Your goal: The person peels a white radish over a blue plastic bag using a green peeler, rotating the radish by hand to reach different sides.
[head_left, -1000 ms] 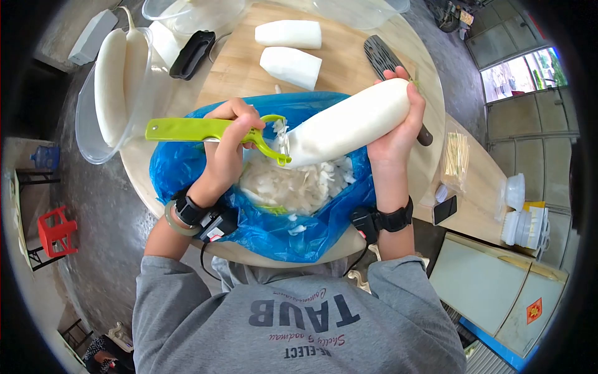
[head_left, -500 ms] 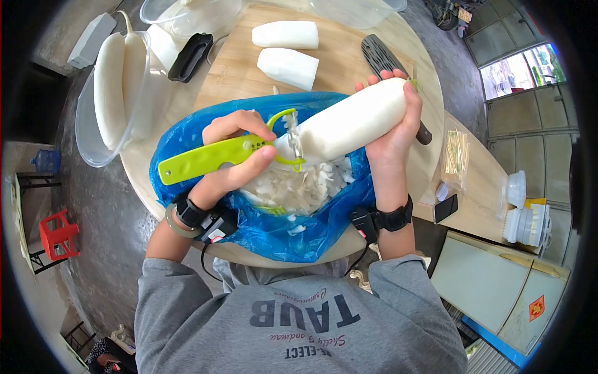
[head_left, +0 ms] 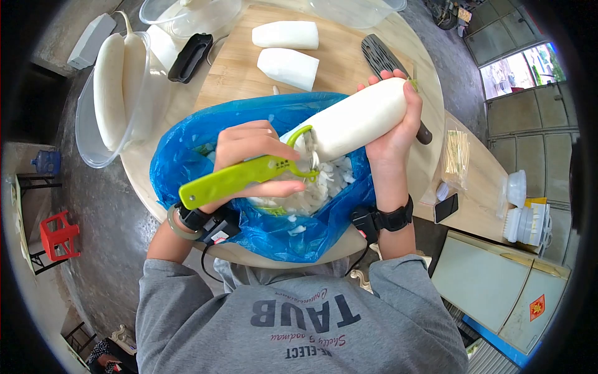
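My left hand (head_left: 249, 156) is closed around the handle of a green peeler (head_left: 233, 181). The peeler's blade rests against the lower left part of a peeled-looking white radish (head_left: 358, 118). Propped at a slant, the radish lies in my right hand (head_left: 398, 121), whose fingers wrap its upper end near a small green stub. Beneath them a blue plastic bag (head_left: 180, 140) lies open, holding a heap of white peelings (head_left: 327, 187). The radish's lower tip is hidden behind my left hand and the peeler.
Two cut radish pieces (head_left: 285, 35) lie on a wooden board (head_left: 233, 68), with a dark-handled knife (head_left: 380, 56) at its right. Whole radishes (head_left: 110, 90) stand in a clear tub (head_left: 87, 146) at left. A black tray (head_left: 190, 57) sits nearby. A phone (head_left: 445, 209) lies on the right-hand table.
My left hand and the peeler have moved right and slightly down, so the blade sits farther along the radish. My right hand and the radish stay nearly still.
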A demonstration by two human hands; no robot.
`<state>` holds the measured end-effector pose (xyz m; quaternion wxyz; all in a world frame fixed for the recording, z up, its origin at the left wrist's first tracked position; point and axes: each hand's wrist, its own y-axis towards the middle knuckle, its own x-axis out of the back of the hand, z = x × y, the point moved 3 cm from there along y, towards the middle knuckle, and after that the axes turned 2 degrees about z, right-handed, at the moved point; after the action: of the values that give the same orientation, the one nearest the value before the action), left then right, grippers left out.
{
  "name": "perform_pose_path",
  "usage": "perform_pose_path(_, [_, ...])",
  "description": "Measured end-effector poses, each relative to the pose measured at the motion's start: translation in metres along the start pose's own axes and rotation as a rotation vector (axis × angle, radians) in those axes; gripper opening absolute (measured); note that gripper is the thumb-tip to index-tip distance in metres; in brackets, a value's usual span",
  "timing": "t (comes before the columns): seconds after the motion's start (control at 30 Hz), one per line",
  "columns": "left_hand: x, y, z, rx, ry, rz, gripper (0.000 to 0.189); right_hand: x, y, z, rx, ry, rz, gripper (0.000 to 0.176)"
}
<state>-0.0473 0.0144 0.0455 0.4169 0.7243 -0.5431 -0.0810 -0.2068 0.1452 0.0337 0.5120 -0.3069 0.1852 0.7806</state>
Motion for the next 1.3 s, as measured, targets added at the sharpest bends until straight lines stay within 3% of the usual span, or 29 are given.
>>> perform_pose_path(0.2, [0.015,-0.021,0.012,0.138,0.125,-0.038,0.014,0.001,0.001,0.0,-0.007,0.0,-0.04,0.035])
perform_pose_path(0.3, [0.013,-0.017,0.009,0.086,-0.019,-0.19,0.011,0.0,0.001,-0.001,-0.005,0.003,-0.029,0.034])
perform_pose_path(0.4, [-0.001,-0.002,0.002,0.054,0.041,-0.134,0.008,0.001,0.001,-0.001,0.001,-0.004,-0.022,0.035])
perform_pose_path(0.5, [0.002,-0.006,0.005,0.186,0.025,-0.064,0.006,0.001,0.001,-0.001,0.0,-0.016,-0.027,0.036])
perform_pose_path(0.6, [0.013,-0.021,0.018,0.169,-0.06,0.001,0.007,0.0,0.001,-0.001,-0.003,-0.018,-0.033,0.036])
perform_pose_path(0.73, [0.01,-0.021,0.019,0.181,-0.298,-0.206,0.006,0.0,0.0,0.0,0.006,-0.024,0.016,0.037])
perform_pose_path(0.97, [0.008,-0.019,0.019,0.28,-0.133,0.019,0.006,0.001,0.0,0.0,0.016,-0.002,0.06,0.037])
perform_pose_path(1.17, [0.009,-0.022,0.024,0.198,-0.326,-0.256,0.006,0.0,-0.001,0.001,0.015,-0.005,0.025,0.036])
perform_pose_path(1.3, [-0.003,-0.011,0.014,0.307,-0.224,-0.168,0.006,-0.002,-0.002,0.002,0.031,0.01,0.082,0.036])
